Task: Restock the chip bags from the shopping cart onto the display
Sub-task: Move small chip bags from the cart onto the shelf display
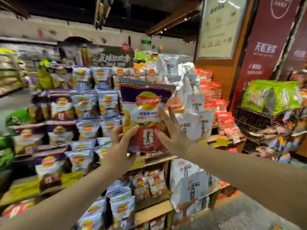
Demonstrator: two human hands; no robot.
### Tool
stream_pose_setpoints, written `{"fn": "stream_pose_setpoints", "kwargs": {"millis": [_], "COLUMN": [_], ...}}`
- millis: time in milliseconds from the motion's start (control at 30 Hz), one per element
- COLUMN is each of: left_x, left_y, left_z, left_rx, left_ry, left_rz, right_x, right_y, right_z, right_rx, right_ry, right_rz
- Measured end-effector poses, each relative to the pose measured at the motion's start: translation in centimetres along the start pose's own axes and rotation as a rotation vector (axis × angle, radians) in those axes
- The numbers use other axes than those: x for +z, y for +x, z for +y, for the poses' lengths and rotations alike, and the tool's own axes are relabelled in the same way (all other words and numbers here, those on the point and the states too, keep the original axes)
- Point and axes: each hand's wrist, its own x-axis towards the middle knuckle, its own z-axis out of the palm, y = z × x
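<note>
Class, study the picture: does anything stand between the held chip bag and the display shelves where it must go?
Nothing visible does. Both hands, left and right, hold the chip bag upright in open air before the display. The tiers behind already look packed with bags, so a free slot is unclear.

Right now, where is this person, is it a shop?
Yes, most likely a supermarket snack aisle. Tiered wooden shelves are packed with rows of matching chip bags, yellow price tags line the shelf edges, and both hands hold up a garlic butter chip bag towards the display.
</note>
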Motion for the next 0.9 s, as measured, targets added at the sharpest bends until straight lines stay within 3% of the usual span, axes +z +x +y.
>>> {"fn": "stream_pose_setpoints", "kwargs": {"millis": [233, 533, 767, 900], "left_x": [-9.6, -19.5, -28.0, -34.1], "left_y": [-7.5, -16.2, -21.7, -24.4], "left_z": [1.9, 4.1, 3.8, 1.8], "left_rx": [-0.008, -0.023, -0.184, -0.466], "left_ry": [0.339, 0.424, 0.406, 0.328], "left_rz": [0.031, 0.087, 0.091, -0.061], "right_x": [5.4, 12.6, 18.7, 23.4], "right_y": [-2.1, -5.5, -6.5, -6.9], "right_z": [-6.6, -16.1, -24.8, -30.7], "right_rx": [0.035, -0.173, -0.087, -0.106], "right_ry": [0.417, 0.521, 0.671, 0.602], "right_rz": [-0.185, -0.133, -0.05, -0.091]}}
